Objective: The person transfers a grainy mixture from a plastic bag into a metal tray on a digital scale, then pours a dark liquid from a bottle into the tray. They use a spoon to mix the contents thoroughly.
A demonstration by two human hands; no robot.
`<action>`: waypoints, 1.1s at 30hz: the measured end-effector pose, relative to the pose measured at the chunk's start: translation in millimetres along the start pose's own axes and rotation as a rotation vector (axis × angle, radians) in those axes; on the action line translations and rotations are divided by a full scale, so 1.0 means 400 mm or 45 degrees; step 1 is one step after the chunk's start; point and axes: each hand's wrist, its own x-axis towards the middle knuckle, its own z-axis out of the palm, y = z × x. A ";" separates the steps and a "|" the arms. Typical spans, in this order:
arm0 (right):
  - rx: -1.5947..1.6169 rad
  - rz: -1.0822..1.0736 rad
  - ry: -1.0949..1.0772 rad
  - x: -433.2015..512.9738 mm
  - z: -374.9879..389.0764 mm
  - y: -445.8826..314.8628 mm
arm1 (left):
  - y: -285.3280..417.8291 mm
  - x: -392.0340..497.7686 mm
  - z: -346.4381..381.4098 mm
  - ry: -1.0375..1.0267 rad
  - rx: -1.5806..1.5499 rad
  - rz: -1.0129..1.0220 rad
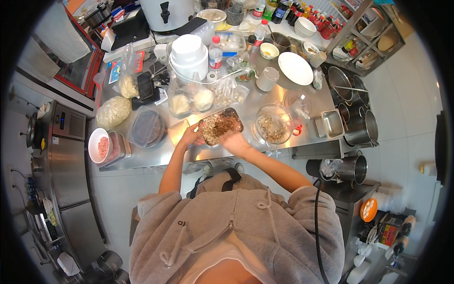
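Note:
A rectangular metal pan (220, 125) holds a chopped, pinkish mixture with a dark brown patch in its middle. My left hand (192, 136) grips the pan's left side. Over its front right corner is my right hand (234, 142), blurred, with the fingers curled down toward the mixture; whether they hold anything is hidden. To the right stands a clear bowl (274, 124) with chopped brown and pale bits in it. Beyond the pan, clear plastic bags hold pale dough balls (203, 99).
At the left edge of the steel table (149, 158) are a white bowl of pink minced meat (103, 147) and a lidded plastic tub (146, 127). Red-handled scissors (298, 130) and steel containers (332, 124) lie right. A white appliance (189, 58), bottles and an oval plate (295, 68) stand behind.

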 end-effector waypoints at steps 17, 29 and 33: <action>0.143 1.041 -0.180 0.008 0.058 0.158 | -0.067 -0.029 0.076 0.224 -0.164 0.092; 0.124 0.891 -0.055 0.024 -0.054 0.136 | -0.071 -0.044 0.111 0.275 -0.322 0.088; 0.146 0.971 -0.028 0.037 0.020 0.152 | -0.066 -0.048 0.111 0.258 -0.267 0.103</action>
